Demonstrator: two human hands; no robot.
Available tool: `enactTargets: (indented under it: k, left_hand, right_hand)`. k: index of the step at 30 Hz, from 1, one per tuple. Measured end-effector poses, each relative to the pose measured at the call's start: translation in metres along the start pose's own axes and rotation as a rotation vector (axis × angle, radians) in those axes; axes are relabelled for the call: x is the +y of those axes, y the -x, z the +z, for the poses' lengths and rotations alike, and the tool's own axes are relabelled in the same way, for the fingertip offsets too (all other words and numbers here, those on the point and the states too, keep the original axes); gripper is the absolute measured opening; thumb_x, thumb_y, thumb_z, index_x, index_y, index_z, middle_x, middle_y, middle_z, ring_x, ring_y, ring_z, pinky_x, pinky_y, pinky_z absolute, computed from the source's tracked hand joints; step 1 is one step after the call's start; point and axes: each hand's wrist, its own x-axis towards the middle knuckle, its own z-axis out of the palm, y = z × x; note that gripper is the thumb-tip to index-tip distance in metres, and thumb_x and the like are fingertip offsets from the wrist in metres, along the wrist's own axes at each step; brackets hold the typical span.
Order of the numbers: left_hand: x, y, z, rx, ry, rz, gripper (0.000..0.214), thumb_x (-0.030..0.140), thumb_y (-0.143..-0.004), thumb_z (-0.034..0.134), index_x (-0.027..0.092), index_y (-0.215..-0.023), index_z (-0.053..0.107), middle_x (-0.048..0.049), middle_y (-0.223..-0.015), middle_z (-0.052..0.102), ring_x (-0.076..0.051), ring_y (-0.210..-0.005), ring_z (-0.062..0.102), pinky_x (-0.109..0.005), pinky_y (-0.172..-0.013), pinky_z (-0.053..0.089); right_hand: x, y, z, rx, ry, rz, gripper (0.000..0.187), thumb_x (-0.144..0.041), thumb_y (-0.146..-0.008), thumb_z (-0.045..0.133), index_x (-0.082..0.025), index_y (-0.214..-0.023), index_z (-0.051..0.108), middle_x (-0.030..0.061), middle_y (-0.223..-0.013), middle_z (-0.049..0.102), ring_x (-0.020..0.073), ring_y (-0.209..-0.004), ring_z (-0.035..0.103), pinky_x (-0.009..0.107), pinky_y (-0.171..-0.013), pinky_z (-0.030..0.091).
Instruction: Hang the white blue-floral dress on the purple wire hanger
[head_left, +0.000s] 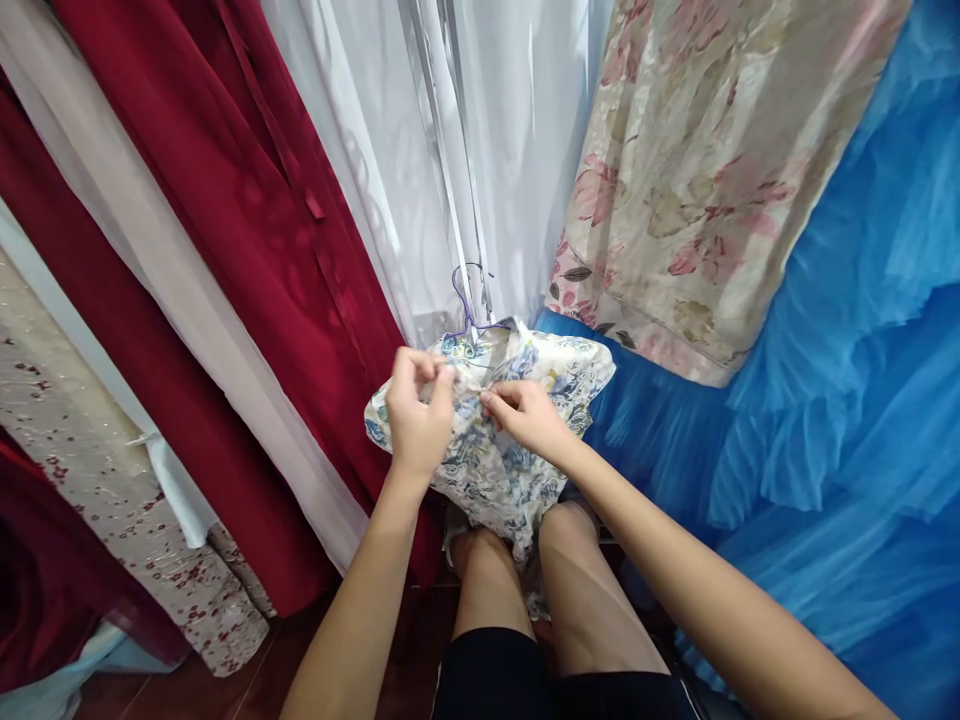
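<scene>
A white short-sleeved shirt with a blue and yellow floral print [525, 460] hangs on a thin purple hanger [463, 295], its collar facing me. My left hand [421, 410] is closed in a pinch at the left side of the neckline, its fingertips slightly blurred. Close beside it, the thumb and fingers of my right hand [525, 415] are pinched on the front edge just below the collar. A thin dark line runs across the neckline between the hands. The fingers partly cover the shirt's front. Its lower end hangs down between my knees.
Long dark red cloth [277, 300] hangs to the left, white cloth [517, 130] with dangling ribbons behind the shirt. A beige floral garment [675, 200] and ruffled blue tulle [817, 420] hang on the right. Brown floor tiles [247, 680] show at lower left.
</scene>
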Motion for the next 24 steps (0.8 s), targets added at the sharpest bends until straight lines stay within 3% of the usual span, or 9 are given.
enactTargets:
  k: [2, 5, 7, 9, 12, 16, 20, 22, 24]
  left_hand:
    - [-0.016, -0.017, -0.015, 0.183, 0.081, -0.015, 0.029, 0.02, -0.086, 0.067, 0.022, -0.083, 0.038, 0.0026, -0.08, 0.054, -0.011, -0.076, 0.059, -0.024, -0.078, 0.05]
    - [-0.061, -0.033, -0.048, 0.41, 0.132, -0.132, 0.036, 0.019, -0.078, 0.069, 0.022, -0.083, 0.034, 0.005, -0.076, 0.053, -0.009, -0.073, 0.059, -0.025, -0.08, 0.051]
    - [-0.095, -0.026, -0.069, 0.582, 0.154, -0.312, 0.035, 0.015, -0.075, 0.066, 0.023, -0.083, 0.032, 0.0065, -0.074, 0.049, -0.009, -0.071, 0.058, -0.026, -0.079, 0.052]
    - [-0.124, -0.001, -0.08, 0.708, 0.176, -0.507, 0.035, 0.013, -0.073, 0.062, 0.023, -0.082, 0.03, 0.007, -0.072, 0.044, -0.009, -0.069, 0.057, -0.026, -0.078, 0.051]
    - [-0.148, 0.051, -0.076, 0.722, 0.157, -0.609, 0.036, 0.017, -0.074, 0.062, 0.023, -0.081, 0.027, 0.0066, -0.072, 0.041, -0.01, -0.069, 0.056, -0.028, -0.078, 0.05]
    - [-0.157, 0.102, -0.046, 0.682, 0.142, -0.613, 0.033, 0.02, -0.073, 0.064, 0.023, -0.082, 0.033, 0.0034, -0.076, 0.049, -0.013, -0.073, 0.058, -0.032, -0.079, 0.049]
    - [-0.155, 0.099, -0.031, 0.692, 0.109, -0.478, 0.03, 0.019, -0.074, 0.065, 0.022, -0.091, 0.04, 0.0025, -0.083, 0.051, -0.012, -0.081, 0.058, -0.03, -0.088, 0.046]
    - [-0.155, 0.085, -0.037, 0.724, 0.104, -0.415, 0.033, 0.019, -0.077, 0.064, 0.024, -0.096, 0.038, 0.0039, -0.085, 0.051, -0.011, -0.083, 0.057, -0.028, -0.09, 0.044]
    - [-0.156, 0.073, -0.047, 0.753, 0.151, -0.446, 0.034, 0.02, -0.079, 0.063, 0.026, -0.098, 0.035, 0.0051, -0.086, 0.05, -0.01, -0.082, 0.056, -0.026, -0.089, 0.044]
  right_hand:
    - [0.011, 0.004, -0.002, -0.086, -0.037, 0.095, 0.035, -0.034, -0.093, 0.052, -0.018, -0.062, 0.059, -0.0015, -0.049, 0.057, 0.0125, -0.047, 0.051, 0.025, -0.053, 0.037]
    - [0.016, 0.014, -0.005, -0.162, -0.16, 0.168, 0.036, -0.037, -0.092, 0.052, -0.018, -0.063, 0.06, -0.0026, -0.046, 0.056, 0.011, -0.043, 0.046, 0.024, -0.05, 0.034]
    - [0.013, 0.021, -0.005, -0.194, -0.198, 0.189, 0.035, -0.038, -0.091, 0.053, -0.018, -0.064, 0.061, -0.003, -0.045, 0.056, 0.0097, -0.041, 0.041, 0.024, -0.048, 0.031]
    - [0.01, 0.026, -0.003, -0.215, -0.221, 0.208, 0.034, -0.037, -0.09, 0.053, -0.018, -0.063, 0.061, -0.003, -0.045, 0.056, 0.0092, -0.04, 0.039, 0.024, -0.047, 0.029]
    - [0.013, 0.036, 0.001, -0.177, -0.306, 0.265, 0.034, -0.037, -0.088, 0.054, -0.018, -0.061, 0.061, -0.0027, -0.043, 0.055, 0.0092, -0.04, 0.04, 0.023, -0.046, 0.029]
    - [0.028, 0.055, -0.009, 0.052, -0.471, 0.408, 0.034, -0.042, -0.084, 0.06, -0.017, -0.061, 0.062, -0.0032, -0.042, 0.052, 0.0081, -0.04, 0.039, 0.022, -0.045, 0.025]
    - [0.043, 0.072, -0.021, 0.128, -0.563, 0.529, 0.037, -0.048, -0.08, 0.066, -0.017, -0.062, 0.061, -0.0041, -0.041, 0.051, 0.0069, -0.04, 0.037, 0.021, -0.044, 0.022]
    - [0.045, 0.076, -0.018, 0.042, -0.562, 0.547, 0.038, -0.051, -0.08, 0.066, -0.016, -0.064, 0.064, -0.0035, -0.042, 0.052, 0.0068, -0.039, 0.037, 0.021, -0.044, 0.022]
    - [0.044, 0.076, -0.008, -0.083, -0.544, 0.531, 0.039, -0.052, -0.081, 0.066, -0.015, -0.066, 0.067, -0.0024, -0.045, 0.055, 0.0071, -0.04, 0.04, 0.021, -0.044, 0.024]
